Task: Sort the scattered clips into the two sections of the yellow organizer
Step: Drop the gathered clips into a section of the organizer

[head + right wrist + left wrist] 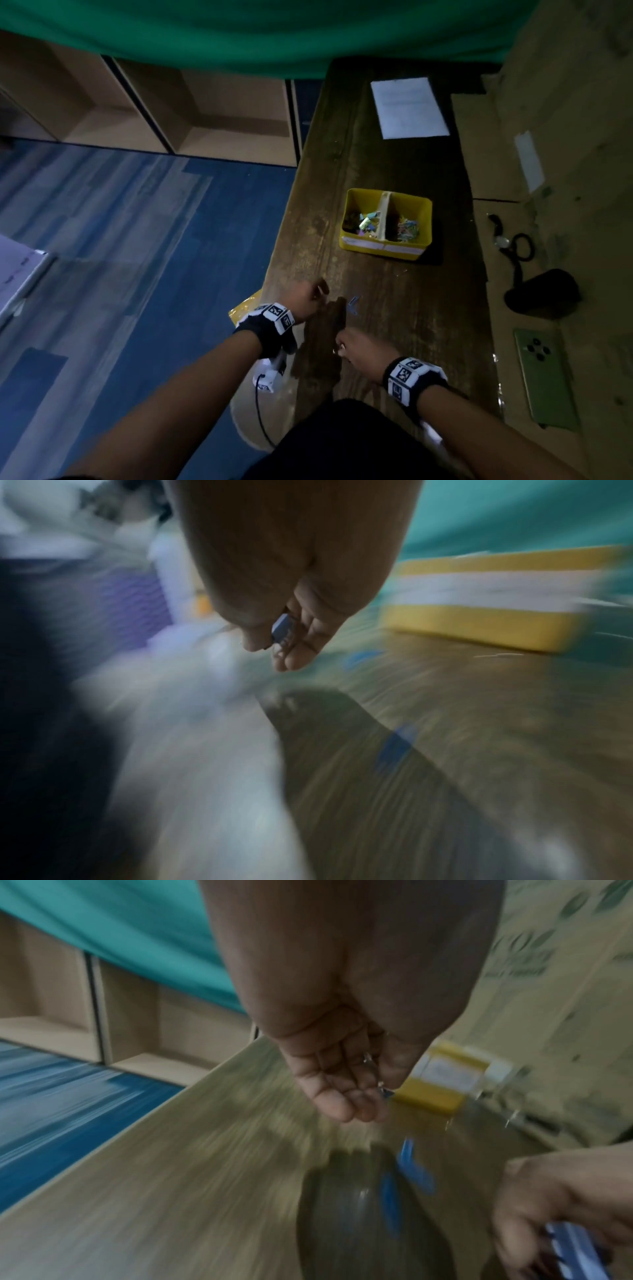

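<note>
- The right hand (291, 610) pinches a blue-grey binder clip (283, 628) between thumb and curled fingers; from the left wrist view the same clip (575, 1250) shows striped and blurred under the right hand (565, 1199)
- The left hand (342, 1069) has its fingers curled inward around something small and shiny with a blue bit, a paper clip (383, 1091) as far as the blur allows; in the head view the left hand (308, 299) sits near the table's left edge, above the surface
- Between the two hands, blue clips (353, 305) lie loose on the wooden table (394, 164); the left wrist view shows two blue streaks (414, 1169) just past the fingertips
- The yellow organizer (386, 246) stands farther up the table, well apart from both hands, with a divider down the middle; mixed coloured clips lie in the left section (366, 221) and in the right section (407, 229)
- A white sheet of paper (409, 108) lies at the far end of the table
- To the right, on a cardboard surface, a green phone (544, 377), a black pouch (544, 294) and a black cord (520, 243)
</note>
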`<state>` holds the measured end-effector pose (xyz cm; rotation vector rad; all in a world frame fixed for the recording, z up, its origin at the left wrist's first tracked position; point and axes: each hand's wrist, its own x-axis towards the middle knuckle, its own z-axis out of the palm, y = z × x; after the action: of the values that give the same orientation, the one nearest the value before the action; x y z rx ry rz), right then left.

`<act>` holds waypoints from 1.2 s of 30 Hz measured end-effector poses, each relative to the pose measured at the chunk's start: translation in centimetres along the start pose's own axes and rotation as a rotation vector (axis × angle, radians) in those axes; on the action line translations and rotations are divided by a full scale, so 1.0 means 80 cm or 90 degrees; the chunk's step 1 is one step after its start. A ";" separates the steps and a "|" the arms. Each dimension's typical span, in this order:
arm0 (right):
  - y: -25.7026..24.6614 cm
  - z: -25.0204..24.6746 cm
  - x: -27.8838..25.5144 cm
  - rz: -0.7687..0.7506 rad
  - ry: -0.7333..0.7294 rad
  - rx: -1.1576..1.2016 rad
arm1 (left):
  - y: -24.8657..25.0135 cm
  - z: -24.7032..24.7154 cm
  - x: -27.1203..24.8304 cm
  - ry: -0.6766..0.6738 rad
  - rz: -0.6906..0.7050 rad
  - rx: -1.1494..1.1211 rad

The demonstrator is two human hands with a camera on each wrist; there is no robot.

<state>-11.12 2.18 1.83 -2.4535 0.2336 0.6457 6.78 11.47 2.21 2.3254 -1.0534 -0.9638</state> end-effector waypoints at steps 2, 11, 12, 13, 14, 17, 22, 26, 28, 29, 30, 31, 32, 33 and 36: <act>0.014 -0.046 0.011 0.044 0.085 0.078 | 0.029 -0.024 0.040 0.019 0.033 -0.002; 0.067 -0.221 0.089 0.106 0.444 0.274 | 0.104 -0.096 0.162 0.141 0.071 0.035; 0.072 -0.228 0.099 0.100 0.428 0.306 | 0.105 -0.097 0.166 0.137 0.069 0.052; 0.075 -0.234 0.105 0.095 0.393 0.334 | 0.104 -0.096 0.168 0.131 0.071 0.074; 0.079 -0.236 0.112 0.089 0.368 0.352 | 0.103 -0.096 0.167 0.128 0.070 0.097; 0.101 -0.226 0.121 0.111 0.401 0.336 | 0.081 -0.083 0.151 0.183 0.092 0.099; 0.115 -0.170 0.079 0.036 0.496 0.331 | 0.024 -0.026 0.102 0.198 0.109 0.123; 0.126 -0.089 0.023 0.015 0.200 0.236 | -0.002 0.030 0.058 0.072 0.182 0.192; 0.140 -0.050 -0.005 0.024 0.052 0.147 | -0.009 0.051 0.042 0.037 0.184 0.214; 0.146 -0.033 -0.017 0.023 0.003 0.121 | -0.013 0.060 0.036 0.029 0.178 0.225; 0.149 -0.019 -0.026 0.022 -0.017 0.100 | -0.017 0.065 0.031 0.026 0.173 0.241; 0.150 -0.008 -0.034 0.025 -0.023 0.091 | -0.023 0.071 0.028 0.026 0.176 0.262; 0.150 -0.002 -0.041 0.044 -0.011 0.091 | -0.028 0.075 0.025 0.018 0.179 0.293; 0.149 0.002 -0.045 0.042 0.014 0.079 | -0.032 0.077 0.024 0.007 0.187 0.330; 0.154 0.009 -0.053 0.005 0.025 -0.005 | -0.036 0.079 0.024 -0.010 0.204 0.376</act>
<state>-18.83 -7.32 -2.71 -2.4756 0.2566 0.6026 4.49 11.28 -4.64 2.4608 -1.8483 -0.6002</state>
